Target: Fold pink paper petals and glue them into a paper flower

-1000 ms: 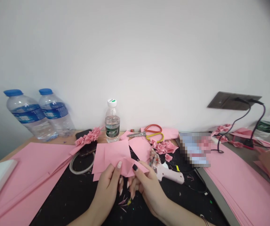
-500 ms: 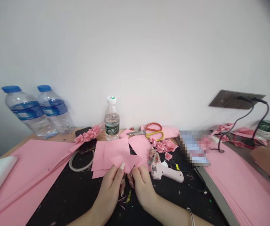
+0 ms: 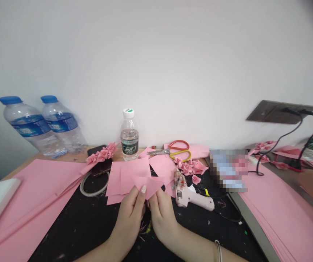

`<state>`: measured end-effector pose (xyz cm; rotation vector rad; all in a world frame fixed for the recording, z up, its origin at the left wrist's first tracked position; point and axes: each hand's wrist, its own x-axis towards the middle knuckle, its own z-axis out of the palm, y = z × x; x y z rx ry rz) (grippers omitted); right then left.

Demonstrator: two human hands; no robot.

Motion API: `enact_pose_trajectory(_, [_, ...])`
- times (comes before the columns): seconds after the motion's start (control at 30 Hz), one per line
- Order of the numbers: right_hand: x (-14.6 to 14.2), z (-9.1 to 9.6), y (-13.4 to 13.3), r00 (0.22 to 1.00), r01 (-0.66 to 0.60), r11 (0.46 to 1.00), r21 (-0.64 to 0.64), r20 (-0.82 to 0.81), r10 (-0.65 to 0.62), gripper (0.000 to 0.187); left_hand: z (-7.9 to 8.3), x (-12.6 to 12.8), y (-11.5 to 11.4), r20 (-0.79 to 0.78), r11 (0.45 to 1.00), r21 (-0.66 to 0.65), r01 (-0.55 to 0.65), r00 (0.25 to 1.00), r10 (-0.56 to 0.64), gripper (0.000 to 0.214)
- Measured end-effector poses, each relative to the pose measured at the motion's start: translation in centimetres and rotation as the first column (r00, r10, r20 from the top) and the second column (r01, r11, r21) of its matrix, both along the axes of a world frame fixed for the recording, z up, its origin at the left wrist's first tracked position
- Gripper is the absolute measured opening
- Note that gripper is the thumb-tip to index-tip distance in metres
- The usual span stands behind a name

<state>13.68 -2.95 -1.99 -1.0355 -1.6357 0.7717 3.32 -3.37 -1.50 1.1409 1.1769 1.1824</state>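
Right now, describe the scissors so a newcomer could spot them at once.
At the back of the desk stands a small water bottle with a green label. Right of it lie the scissors, their red and yellow handles bright against the pink paper.

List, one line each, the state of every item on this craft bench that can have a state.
Left hand: gripping folded paper
Right hand: gripping the same paper
Pink paper: folded, held up
Scissors: blades shut, lying flat
Glue gun: lying on its side
Small bottle: upright, capped, part full
Large bottles: tilted, capped
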Motion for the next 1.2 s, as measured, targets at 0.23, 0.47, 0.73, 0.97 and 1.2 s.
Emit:
enact_pose_trajectory(0.23, [-0.1,0.4,-0.1,0.998,0.016,0.999,0.038,0.062,-0.018,0.023,-0.2,0.1,-0.2,0.044,0.994,-0.073,-0.087,0.995,0.091,0.031])
enact_pose_trajectory(0.47, [-0.4,0.0,0.4,0.994,0.034,0.999,0.023,0.104,-0.037,0.023,0.4,0.5,0.0,0.167,0.989,-0.150,-0.008,0.985,0.033,0.031])
enact_pose_trajectory(0.73, [0.0,0.2,0.5,0.960,0.055,0.998,0.012,0.275,-0.057,0.018,-0.6,0.4,0.1,0.099,0.993,-0.102,-0.060,0.993,0.070,0.032])
enact_pose_trajectory(0.97, [0.0,0.0,0.9,0.970,0.021,0.998,0.060,0.240,-0.035,0.019,0.2,0.6,0.2,0.157,0.991,-0.128,-0.024,0.987,0.044,0.032])
enact_pose_trajectory(1.2, [0.0,-0.3,0.7,0.970,0.047,0.996,0.082,0.233,-0.065,0.021,-0.2,0.4,0.2,0.001,0.996,-0.060,-0.072,0.997,0.072,0.037])
